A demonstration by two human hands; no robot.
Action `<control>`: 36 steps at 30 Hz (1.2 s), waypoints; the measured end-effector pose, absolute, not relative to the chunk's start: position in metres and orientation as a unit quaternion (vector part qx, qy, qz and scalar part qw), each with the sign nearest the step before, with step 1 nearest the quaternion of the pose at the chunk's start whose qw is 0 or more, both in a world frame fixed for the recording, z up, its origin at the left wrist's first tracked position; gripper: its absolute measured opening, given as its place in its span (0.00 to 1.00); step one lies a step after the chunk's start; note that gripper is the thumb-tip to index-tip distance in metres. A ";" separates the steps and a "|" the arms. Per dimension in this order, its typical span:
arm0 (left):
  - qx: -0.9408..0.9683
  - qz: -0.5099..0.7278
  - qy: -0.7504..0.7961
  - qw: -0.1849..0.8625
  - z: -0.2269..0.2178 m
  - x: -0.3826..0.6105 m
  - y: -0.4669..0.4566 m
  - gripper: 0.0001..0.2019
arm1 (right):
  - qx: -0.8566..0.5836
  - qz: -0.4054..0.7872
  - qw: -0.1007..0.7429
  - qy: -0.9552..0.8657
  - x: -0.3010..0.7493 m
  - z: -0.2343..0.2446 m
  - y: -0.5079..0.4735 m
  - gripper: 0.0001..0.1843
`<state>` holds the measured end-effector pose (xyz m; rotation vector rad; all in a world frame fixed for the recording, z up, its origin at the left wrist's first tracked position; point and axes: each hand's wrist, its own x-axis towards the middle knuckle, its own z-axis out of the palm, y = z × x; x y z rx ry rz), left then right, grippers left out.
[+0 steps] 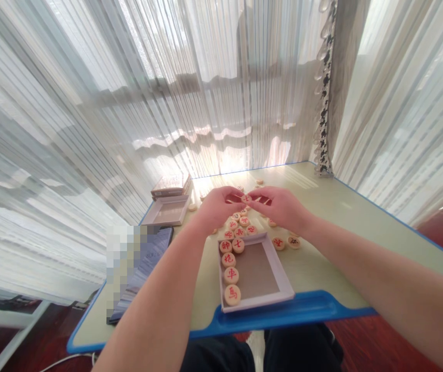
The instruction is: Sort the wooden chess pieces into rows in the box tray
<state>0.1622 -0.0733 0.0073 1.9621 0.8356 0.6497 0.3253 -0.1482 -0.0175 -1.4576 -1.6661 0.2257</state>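
Observation:
Between the fingertips of my left hand (221, 209) and my right hand (278, 206) is a round Chinese chess piece (246, 199) with a red character, held above the table. Both hands are closed in a pinch on its two sides. Below them, loose chess pieces (239, 232) with red or dark characters lie in a cluster. Nearer to me is a shallow cardboard box tray (284, 276). Pieces stand in a column along its left side, among them a horse piece (232, 295), with one more piece (238, 245) beside the top one.
A second shallow tray (167, 211) lies at the left, in front of a stack of boxes (171, 186). A tablet or phone (154, 263), partly pixelated, rests on the left edge. Two pieces (279, 243) lie right of the near tray. The table (333, 217) has a blue rim; curtains hang behind.

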 end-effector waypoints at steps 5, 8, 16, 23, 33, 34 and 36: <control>0.783 0.275 0.329 0.450 0.003 0.164 -0.070 0.17 | -0.603 0.096 0.446 -0.655 0.325 -0.014 -0.150 0.15; 0.788 0.268 0.330 0.445 0.003 0.164 -0.070 0.17 | -0.606 0.104 0.450 -0.647 0.325 -0.014 -0.150 0.15; 0.794 0.258 0.337 0.435 0.007 0.163 -0.073 0.17 | -0.610 0.105 0.444 -0.648 0.324 -0.015 -0.150 0.15; 0.798 0.260 0.333 0.430 0.008 0.162 -0.074 0.17 | -0.601 0.102 0.450 -0.652 0.323 -0.014 -0.151 0.13; 0.837 0.272 0.323 0.348 0.017 0.168 -0.091 0.12 | -0.582 0.086 0.416 -0.694 0.335 -0.003 -0.156 0.14; 0.843 0.275 0.331 0.322 0.019 0.168 -0.096 0.11 | -0.582 0.081 0.407 -0.699 0.337 0.000 -0.159 0.15; 0.859 0.268 0.339 0.274 0.025 0.167 -0.106 0.10 | -0.585 0.088 0.388 -0.707 0.338 0.005 -0.164 0.15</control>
